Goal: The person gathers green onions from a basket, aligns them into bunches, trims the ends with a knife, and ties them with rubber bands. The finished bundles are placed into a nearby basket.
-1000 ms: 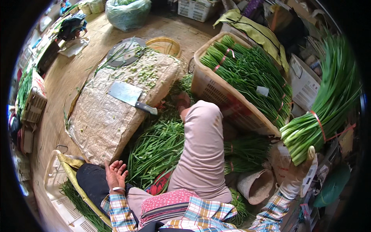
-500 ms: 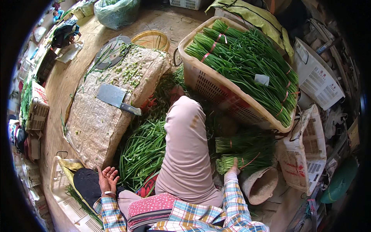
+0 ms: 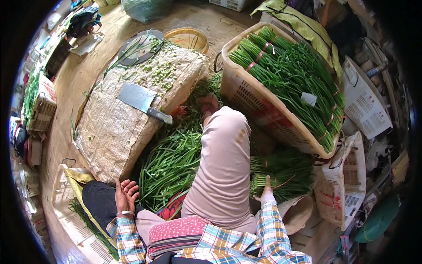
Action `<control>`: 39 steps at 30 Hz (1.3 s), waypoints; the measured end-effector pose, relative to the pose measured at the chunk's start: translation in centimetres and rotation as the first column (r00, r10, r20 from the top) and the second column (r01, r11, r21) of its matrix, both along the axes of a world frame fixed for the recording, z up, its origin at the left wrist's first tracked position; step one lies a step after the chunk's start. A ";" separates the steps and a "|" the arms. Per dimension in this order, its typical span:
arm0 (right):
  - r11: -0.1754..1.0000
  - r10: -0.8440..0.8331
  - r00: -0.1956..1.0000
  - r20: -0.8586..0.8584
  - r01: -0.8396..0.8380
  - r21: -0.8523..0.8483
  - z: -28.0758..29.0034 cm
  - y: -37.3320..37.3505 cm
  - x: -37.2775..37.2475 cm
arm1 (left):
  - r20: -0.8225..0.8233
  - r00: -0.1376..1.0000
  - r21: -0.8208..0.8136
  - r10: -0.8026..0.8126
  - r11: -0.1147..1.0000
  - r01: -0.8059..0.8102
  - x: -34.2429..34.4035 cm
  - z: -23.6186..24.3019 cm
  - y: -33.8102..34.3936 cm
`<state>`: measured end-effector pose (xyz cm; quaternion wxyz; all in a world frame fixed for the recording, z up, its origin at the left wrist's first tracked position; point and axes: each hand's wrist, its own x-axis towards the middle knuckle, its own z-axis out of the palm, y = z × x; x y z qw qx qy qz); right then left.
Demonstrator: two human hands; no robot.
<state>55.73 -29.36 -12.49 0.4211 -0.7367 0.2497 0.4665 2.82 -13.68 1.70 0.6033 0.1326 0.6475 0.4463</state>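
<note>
My right hand (image 3: 267,193) is at the cut ends of a bundle of chives (image 3: 288,181), on the right of my raised knee. Its thumb lies over the stalks and the fingers are hidden. A second tied bundle lies against it. My left hand (image 3: 125,196) is palm up with fingers apart and holds nothing, near the front corner of a sack-covered block (image 3: 110,145). A cleaver (image 3: 137,97) with a dark handle rests on the block among chopped green bits. Loose green leaves (image 3: 169,160) are heaped between the block and my leg.
A large crate (image 3: 263,112) packed with banded chive bundles stands ahead on the right. A pale bucket (image 3: 303,211) lies tipped by my right forearm. White crates (image 3: 338,176) lean at far right. A round basket (image 3: 189,38) sits behind the block; another crate (image 3: 63,211) is at lower left.
My right hand and its bundle have shifted forward, closer against the other bundle. My left hand stays open by the block. The whole view has turned slightly.
</note>
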 end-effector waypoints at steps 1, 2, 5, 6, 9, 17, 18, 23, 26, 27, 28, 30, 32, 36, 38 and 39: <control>0.999 0.033 0.999 -0.030 -0.033 -0.018 0.2 -0.4 -0.4 | 0.013 1.000 0.009 -0.003 1.000 0.003 0.0 0.3 0.1; 0.997 0.067 0.996 -0.057 -0.069 -0.037 0.8 -0.6 -1.1 | 0.029 1.000 0.017 -0.005 1.000 0.004 0.2 0.4 0.1; 0.875 0.485 0.844 -0.228 -0.473 0.109 4.5 -0.6 -3.6 | 0.081 0.996 0.036 0.028 0.999 -0.031 0.2 0.6 -0.1; 0.842 0.534 0.827 -0.178 -0.540 0.016 4.4 -0.2 -4.4 | 0.095 0.995 0.046 0.026 0.998 -0.031 0.3 0.5 0.1; 0.872 0.489 0.871 -0.043 -0.488 0.029 4.3 2.2 -6.0 | 0.131 0.991 0.079 0.023 0.996 -0.033 -0.1 0.5 -0.1; 0.752 0.132 0.407 0.904 -0.635 0.177 14.8 12.8 -3.1 | 0.161 0.987 0.116 0.008 0.993 -0.027 -0.1 -0.4 0.2; 0.737 0.052 0.343 0.938 -0.647 0.196 17.2 14.1 -3.4 | 0.165 0.986 0.091 0.019 0.995 -0.035 0.5 -0.3 0.5; 0.529 -0.121 -0.182 0.976 -0.844 -0.092 29.0 21.3 -12.0 | 0.051 0.994 0.020 0.098 0.995 -0.099 -0.8 -0.9 0.4; 0.257 -0.166 -0.240 0.956 -0.947 -0.193 30.6 23.4 -16.5 | 0.035 0.996 0.027 0.078 0.997 -0.079 -1.3 -1.3 0.0; 0.138 -0.089 -0.115 0.989 -0.985 -0.102 32.7 23.4 -18.6 | 0.055 0.997 0.060 0.048 0.997 -0.051 -1.8 -1.1 -0.6; 0.070 -0.136 -0.051 0.989 -0.997 -0.042 31.0 23.5 -20.1 | -0.020 1.000 0.073 -0.005 0.997 0.006 -1.5 -1.5 -0.6; -0.006 -0.120 -0.030 0.992 -0.999 -0.031 28.8 22.9 -21.8 | -0.043 0.999 0.026 -0.011 1.000 0.012 -0.8 -2.0 -0.4; -0.050 -0.061 -0.029 0.998 -0.998 -0.032 27.0 21.6 -22.6 | -0.047 0.998 0.006 -0.039 0.999 0.040 -0.7 -3.0 -0.4; -0.197 0.206 -0.017 0.978 -0.980 0.025 22.1 20.2 -23.0 | -0.101 0.993 -0.007 -0.056 0.998 0.055 0.2 -2.4 -0.1; -0.269 0.363 -0.193 0.912 -0.958 -0.096 21.9 20.2 -22.8 | -0.160 0.986 -0.036 -0.033 0.999 0.028 0.2 -2.4 0.4; -0.325 0.394 -0.271 0.878 -0.935 -0.143 22.0 20.5 -22.7 | -0.176 0.983 -0.017 -0.060 0.998 0.058 0.4 -1.8 0.3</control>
